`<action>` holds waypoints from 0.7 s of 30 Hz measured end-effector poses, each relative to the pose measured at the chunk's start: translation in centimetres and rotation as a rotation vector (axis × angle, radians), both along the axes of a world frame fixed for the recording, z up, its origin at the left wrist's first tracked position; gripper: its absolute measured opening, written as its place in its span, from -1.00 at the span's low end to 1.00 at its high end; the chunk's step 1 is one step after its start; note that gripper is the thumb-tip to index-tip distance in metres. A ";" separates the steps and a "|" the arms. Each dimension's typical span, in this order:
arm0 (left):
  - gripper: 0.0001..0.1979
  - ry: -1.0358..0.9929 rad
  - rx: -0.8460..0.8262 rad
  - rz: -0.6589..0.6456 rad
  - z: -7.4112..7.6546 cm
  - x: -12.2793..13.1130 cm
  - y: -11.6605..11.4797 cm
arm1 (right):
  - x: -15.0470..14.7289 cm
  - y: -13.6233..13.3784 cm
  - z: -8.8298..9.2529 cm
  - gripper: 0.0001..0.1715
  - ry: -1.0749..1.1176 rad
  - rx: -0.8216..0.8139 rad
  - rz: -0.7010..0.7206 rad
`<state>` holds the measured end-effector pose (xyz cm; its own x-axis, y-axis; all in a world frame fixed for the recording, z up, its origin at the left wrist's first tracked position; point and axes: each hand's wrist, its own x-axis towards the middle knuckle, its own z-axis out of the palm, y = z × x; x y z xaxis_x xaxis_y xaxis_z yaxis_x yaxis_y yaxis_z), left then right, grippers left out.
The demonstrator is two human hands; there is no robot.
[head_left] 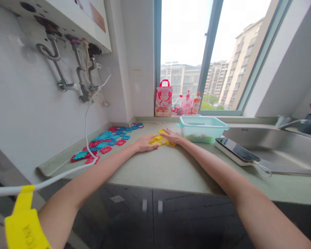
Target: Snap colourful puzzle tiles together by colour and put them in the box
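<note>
Both my arms reach out over a green countertop (pixel 171 169). My left hand (pixel 145 143) lies flat, fingers stretched, on the near edge of a small sheet of joined yellow puzzle pieces (pixel 159 139). My right hand (pixel 173 136) rests with spread fingers on the same yellow pieces from the right. Neither hand grips anything. A yellow band (pixel 24 221) wraps my left upper arm.
A patch of joined blue and red pieces (pixel 106 142) lies left by the wall. A teal plastic tub (pixel 202 128) stands right of my hands, then a phone on a white pad (pixel 237 151) and a steel sink (pixel 274 145). Bottles and a pink bag (pixel 163 98) line the sill. A white cable (pixel 88 138) hangs from wall pipes.
</note>
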<state>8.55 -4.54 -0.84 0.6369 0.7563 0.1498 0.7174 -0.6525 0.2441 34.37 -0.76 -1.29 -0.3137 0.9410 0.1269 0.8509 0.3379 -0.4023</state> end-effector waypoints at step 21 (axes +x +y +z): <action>-0.28 0.277 -0.109 0.041 7.0 -4.9 -3.4 | 5.5 -10.0 5.6 -0.14 0.038 -0.106 0.184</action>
<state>3.64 -7.92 6.11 0.6107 0.7844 -0.1086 0.7917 -0.6022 0.1025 39.84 -10.71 4.27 -0.4785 0.8769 0.0453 0.7624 0.4405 -0.4741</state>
